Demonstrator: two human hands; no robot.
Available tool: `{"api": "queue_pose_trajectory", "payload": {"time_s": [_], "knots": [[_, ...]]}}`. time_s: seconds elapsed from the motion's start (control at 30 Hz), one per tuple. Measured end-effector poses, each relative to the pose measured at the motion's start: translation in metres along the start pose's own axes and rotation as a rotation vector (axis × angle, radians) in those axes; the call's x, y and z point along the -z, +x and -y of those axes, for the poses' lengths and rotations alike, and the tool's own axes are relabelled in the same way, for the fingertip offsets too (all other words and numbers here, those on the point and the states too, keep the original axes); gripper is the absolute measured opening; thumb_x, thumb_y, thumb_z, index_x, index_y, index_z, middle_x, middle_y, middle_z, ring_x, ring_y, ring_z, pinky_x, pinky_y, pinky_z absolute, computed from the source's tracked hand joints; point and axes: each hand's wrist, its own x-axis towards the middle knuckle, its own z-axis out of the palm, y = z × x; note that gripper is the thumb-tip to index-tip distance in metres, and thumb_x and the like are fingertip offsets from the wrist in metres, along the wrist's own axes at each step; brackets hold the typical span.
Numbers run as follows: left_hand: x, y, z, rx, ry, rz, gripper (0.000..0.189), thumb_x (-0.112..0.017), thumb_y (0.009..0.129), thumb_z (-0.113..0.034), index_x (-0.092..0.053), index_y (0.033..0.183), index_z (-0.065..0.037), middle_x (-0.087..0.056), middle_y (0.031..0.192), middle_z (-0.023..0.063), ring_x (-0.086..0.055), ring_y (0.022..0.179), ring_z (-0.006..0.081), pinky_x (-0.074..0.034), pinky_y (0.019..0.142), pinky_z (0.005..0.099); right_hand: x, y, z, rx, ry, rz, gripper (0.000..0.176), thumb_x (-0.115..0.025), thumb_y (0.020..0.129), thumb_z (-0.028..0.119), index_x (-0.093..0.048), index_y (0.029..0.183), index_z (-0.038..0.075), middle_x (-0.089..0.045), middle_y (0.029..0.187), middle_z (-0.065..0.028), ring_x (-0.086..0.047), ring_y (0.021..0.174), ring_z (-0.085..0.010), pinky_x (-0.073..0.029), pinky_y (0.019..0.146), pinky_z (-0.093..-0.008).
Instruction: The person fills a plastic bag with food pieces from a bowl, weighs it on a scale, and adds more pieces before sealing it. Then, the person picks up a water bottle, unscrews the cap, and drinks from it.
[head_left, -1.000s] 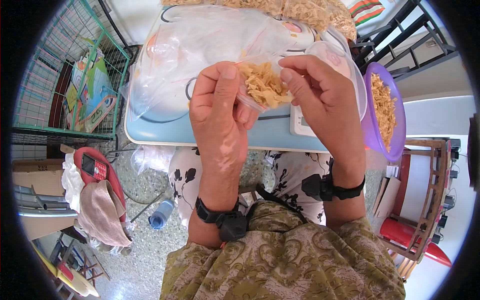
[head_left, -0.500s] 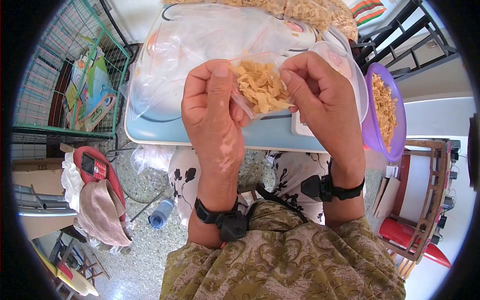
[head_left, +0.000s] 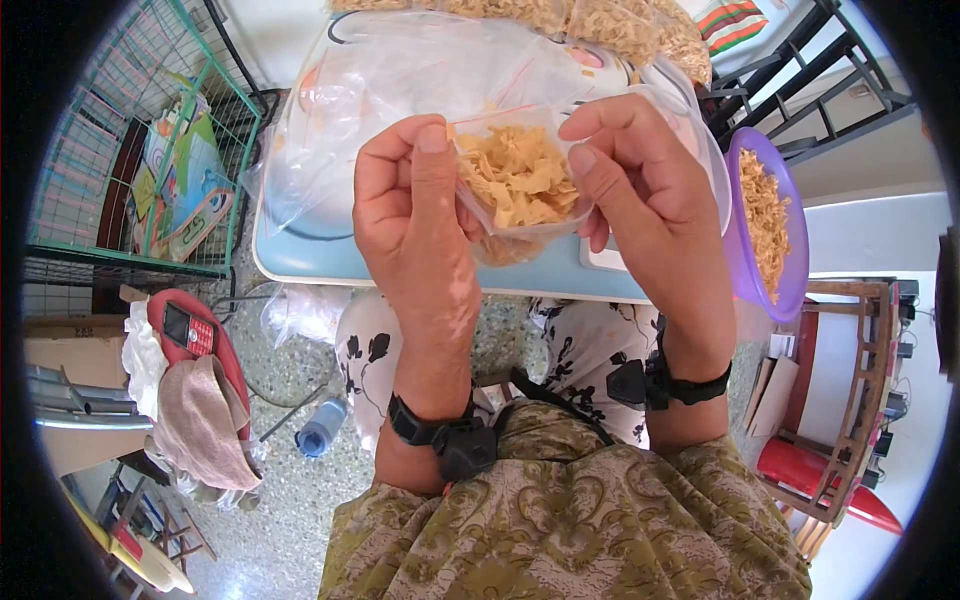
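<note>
A small clear zip bag (head_left: 520, 178) full of yellowish dried flakes is held up over the near edge of the table, its mouth spread apart. My left hand (head_left: 415, 220) pinches the bag's left edge between thumb and fingers. At the bag's right side is my right hand (head_left: 650, 190), thumb and forefinger slightly apart; its other fingers curl behind the bag's edge, partly hidden. Empty-looking clear plastic bags (head_left: 370, 90) lie spread behind my left hand on the table (head_left: 330, 262).
A purple basin (head_left: 797, 225) of flakes stands to the right. Large filled bags (head_left: 610, 25) lie at the table's back. At left are a green wire cage (head_left: 140, 250) and a red stool (head_left: 170, 345) with a phone (head_left: 190, 330) and cloth. A blue bottle (head_left: 320, 428) lies on the floor.
The bag's mouth is wider and its lower part now shows below. My left hand has shifted slightly left, and my right thumb and forefinger have moved off the bag's edge.
</note>
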Motion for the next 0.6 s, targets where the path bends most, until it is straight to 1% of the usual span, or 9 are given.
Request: {"api": "queue_pose_trajectory", "payload": {"time_s": [0.03,0.13,0.27,0.37,0.43,0.47,0.53,0.57,0.6], "knots": [[-0.001,0.001,0.001,-0.015,0.019,-0.025,0.019,-0.065,0.097,-0.018,-0.061,0.107,-0.002,-0.058,0.08,-0.002,-0.05,0.066,0.0031,-0.041,0.057,0.0184,0.0,-0.001,-0.001,0.017,0.0,0.041,0.013,-0.058,0.099,0.012,-0.059,0.11,0.005,-0.055,0.073,0.0025,-0.051,0.06,-0.0035,-0.041,0.052,-0.0186],[0.001,0.002,0.003,-0.015,-0.004,-0.029,0.02,-0.064,0.096,-0.015,-0.061,0.108,0.0,-0.059,0.085,-0.0011,-0.053,0.075,0.0046,-0.045,0.067,0.0195,0.002,-0.003,-0.002,0.049,-0.079,0.099,0.012,-0.056,0.1,0.011,-0.061,0.107,0.004,-0.057,0.075,0.0022,-0.053,0.065,-0.0038,-0.043,0.057,-0.0192],[0.006,0.001,0.0,-0.003,-0.024,-0.011,0.018,-0.064,0.097,-0.014,-0.061,0.109,-0.001,-0.059,0.084,-0.0012,-0.052,0.072,0.004,-0.044,0.064,0.0192,0.003,-0.007,0.0,0.044,-0.072,0.054,0.012,-0.055,0.1,0.009,-0.063,0.104,0.003,-0.058,0.077,0.0022,-0.054,0.066,-0.0045,-0.044,0.059,-0.0197],[0.005,0.0,-0.001,0.032,-0.049,0.018,0.017,-0.063,0.096,-0.014,-0.061,0.108,-0.002,-0.059,0.083,-0.0018,-0.052,0.07,0.0031,-0.043,0.061,0.0185,0.008,-0.007,-0.003,0.03,-0.077,0.048,0.012,-0.055,0.099,0.009,-0.064,0.105,0.003,-0.06,0.084,0.0011,-0.054,0.069,-0.0042,-0.044,0.06,-0.0197],[0.004,0.0,0.0,0.019,-0.03,0.015,0.017,-0.064,0.096,-0.014,-0.061,0.108,-0.002,-0.059,0.081,-0.0027,-0.05,0.065,0.0021,-0.041,0.056,0.0177,0.01,-0.004,-0.009,0.178,-0.178,0.054,0.009,-0.059,0.093,0.005,-0.064,0.1,0.004,-0.061,0.092,-0.0068,-0.061,0.079,-0.0133,-0.049,0.063,-0.0251],[0.003,0.001,0.0,0.019,-0.03,0.015,0.017,-0.064,0.096,-0.014,-0.061,0.108,-0.002,-0.059,0.081,-0.0027,-0.05,0.065,0.0021,-0.041,0.056,0.0177,0.009,-0.003,-0.009,0.178,-0.178,0.054,0.009,-0.059,0.093,0.005,-0.064,0.1,0.004,-0.061,0.092,-0.0068,-0.061,0.079,-0.0133,-0.049,0.063,-0.0251],[0.001,0.001,0.0,0.013,-0.027,-0.026,0.017,-0.064,0.096,-0.014,-0.061,0.108,-0.002,-0.059,0.08,-0.0031,-0.049,0.064,0.0019,-0.04,0.055,0.0177,0.007,-0.002,-0.007,0.383,-0.391,0.007,0.012,-0.063,0.089,0.006,-0.066,0.101,0.005,-0.061,0.104,-0.0095,-0.06,0.09,-0.0204,-0.05,0.071,-0.0297],[0.001,0.001,0.0,0.013,-0.028,-0.026,0.017,-0.064,0.096,-0.014,-0.061,0.108,-0.002,-0.059,0.08,-0.0031,-0.049,0.064,0.0019,-0.04,0.055,0.0177,0.007,-0.002,-0.006,0.384,-0.391,0.008,0.012,-0.063,0.089,0.006,-0.066,0.101,0.005,-0.061,0.104,-0.0095,-0.06,0.09,-0.0204,-0.05,0.071,-0.0297],[0.002,0.001,0.0,0.02,-0.034,-0.015,0.017,-0.064,0.096,-0.014,-0.061,0.108,-0.002,-0.059,0.081,-0.0027,-0.05,0.066,0.0022,-0.041,0.057,0.018,0.008,-0.001,-0.005,0.435,-0.478,-0.014,0.016,-0.067,0.087,0.007,-0.067,0.103,0.005,-0.06,0.111,-0.009,-0.059,0.095,-0.0193,-0.049,0.074,-0.0291]]}}
